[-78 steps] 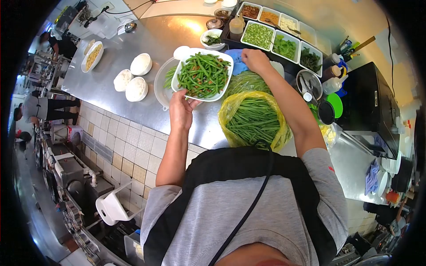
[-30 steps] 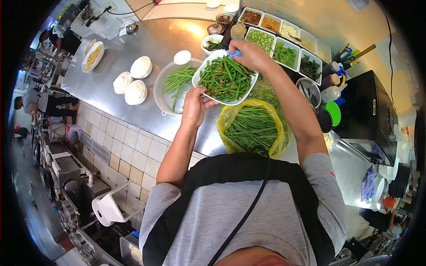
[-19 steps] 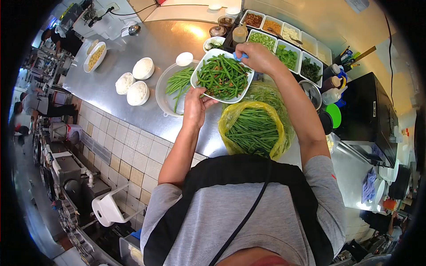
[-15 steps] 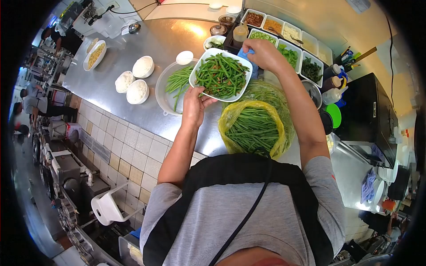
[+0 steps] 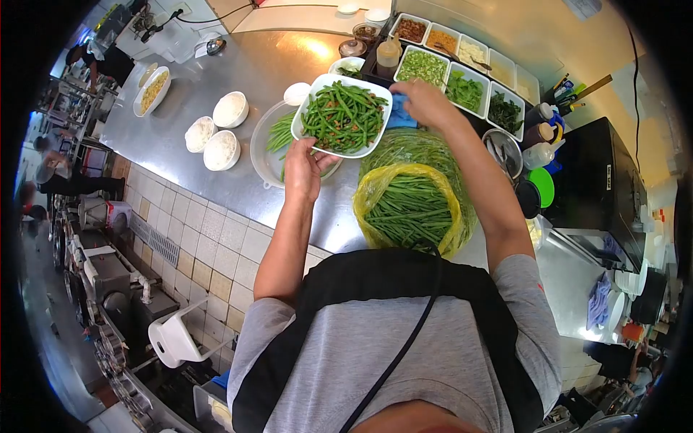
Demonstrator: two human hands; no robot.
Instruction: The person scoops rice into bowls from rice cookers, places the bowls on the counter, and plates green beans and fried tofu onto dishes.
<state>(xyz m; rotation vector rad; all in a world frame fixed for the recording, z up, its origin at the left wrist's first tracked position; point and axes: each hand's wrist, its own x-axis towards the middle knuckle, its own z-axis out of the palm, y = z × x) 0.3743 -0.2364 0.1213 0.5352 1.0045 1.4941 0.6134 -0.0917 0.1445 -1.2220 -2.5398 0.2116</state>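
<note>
My left hand (image 5: 303, 169) grips the near left edge of a white square dish (image 5: 297, 124), thumb at the rim and fingers beneath. The dish is full of cooked green beans (image 5: 343, 115) with small brown bits. It hangs over part of a clear plastic bowl (image 5: 261, 160) with raw green beans (image 5: 281, 131) inside. At the dish's right side, my right hand (image 5: 424, 103) is closed on a blue cloth (image 5: 401, 114); whether the cloth touches the dish I cannot tell. Just below, a yellow plastic bag (image 5: 359, 209) stands open, packed with long raw green beans (image 5: 411, 209).
Bowls of rice (image 5: 230, 110) and an oval dish of yellowish food (image 5: 151, 92) stand to the left on the steel counter (image 5: 271, 61). White ingredient tubs (image 5: 462, 94) and a squeeze bottle (image 5: 388, 54) line the back right. A white chair (image 5: 170, 335) is behind on the floor.
The dish has shifted a little left in my left hand, covering more of the clear bowl. The blue cloth in my right hand is lower and less pressed along the dish's rim.
</note>
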